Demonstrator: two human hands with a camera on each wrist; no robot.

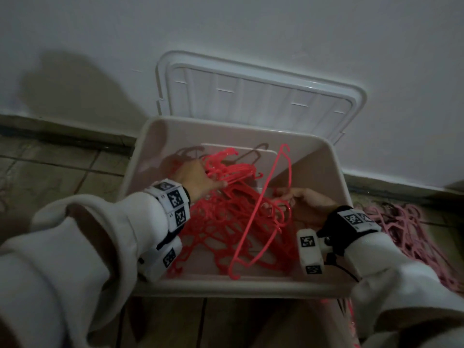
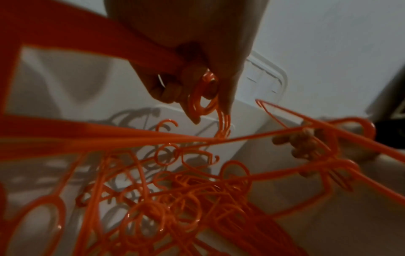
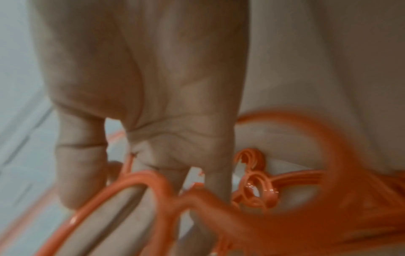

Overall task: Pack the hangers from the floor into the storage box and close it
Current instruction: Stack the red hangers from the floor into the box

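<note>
While the storage box [image 1: 334, 172] is standing open, red hangers [image 1: 226, 222] are being lowered inside, clasped by the left grip [image 1: 198, 180] and right grip [image 1: 306, 204] so the tangle is settling flat; pink hangers [image 1: 406, 227] are lying floorward, right of the right grip.

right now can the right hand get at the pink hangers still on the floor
Probably not yet: the right hand is down inside the storage box, gripping red hangers. The pink hangers lie just outside the box wall, on its side.
</note>
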